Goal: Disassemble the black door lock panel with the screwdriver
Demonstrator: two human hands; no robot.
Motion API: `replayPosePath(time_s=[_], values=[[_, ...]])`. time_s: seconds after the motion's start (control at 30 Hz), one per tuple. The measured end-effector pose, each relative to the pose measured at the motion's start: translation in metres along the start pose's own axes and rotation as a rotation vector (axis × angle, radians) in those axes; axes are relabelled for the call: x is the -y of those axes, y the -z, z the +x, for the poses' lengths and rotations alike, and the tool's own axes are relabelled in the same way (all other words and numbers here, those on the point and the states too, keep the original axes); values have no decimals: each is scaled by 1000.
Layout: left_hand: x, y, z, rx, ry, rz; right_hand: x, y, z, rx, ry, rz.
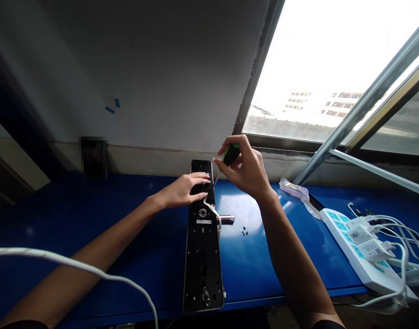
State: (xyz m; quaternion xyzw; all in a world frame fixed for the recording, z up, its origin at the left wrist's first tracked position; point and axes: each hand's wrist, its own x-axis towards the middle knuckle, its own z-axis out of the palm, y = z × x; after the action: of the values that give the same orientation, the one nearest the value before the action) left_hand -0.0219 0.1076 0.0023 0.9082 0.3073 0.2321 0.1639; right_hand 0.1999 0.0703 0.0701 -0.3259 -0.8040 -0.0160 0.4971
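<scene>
the right hand pinches a screwdriver in its fingertips; the left hand lies open on a door lock panel on the surface. a slipping tip could scratch the panel; a careless nudge could scatter the screws.

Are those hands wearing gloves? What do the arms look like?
No gloves! The left hand and right hand are bare, and no watch, ring or bracelet shows. The left forearm and right forearm are bare too. Only at the picture's bottom edge do a dark left sleeve and a dark right sleeve show.
</scene>
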Motion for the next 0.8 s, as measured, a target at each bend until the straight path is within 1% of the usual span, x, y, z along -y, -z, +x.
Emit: replayPosePath(time_s=[0.27, 0.4, 0.6, 0.8], values=[[3, -2, 0, -13, -13, 2, 3, 4, 1, -18, 13, -58], [3, -1, 0, -6, -13, 3, 1, 5, 1, 17, -5, -19], [2, -1, 0, 1, -6, 11, -4, 5, 1, 22, -50, -50], [2, -1, 0, -6, -14, 4, -3, 5, 1, 22, -27, -17]])
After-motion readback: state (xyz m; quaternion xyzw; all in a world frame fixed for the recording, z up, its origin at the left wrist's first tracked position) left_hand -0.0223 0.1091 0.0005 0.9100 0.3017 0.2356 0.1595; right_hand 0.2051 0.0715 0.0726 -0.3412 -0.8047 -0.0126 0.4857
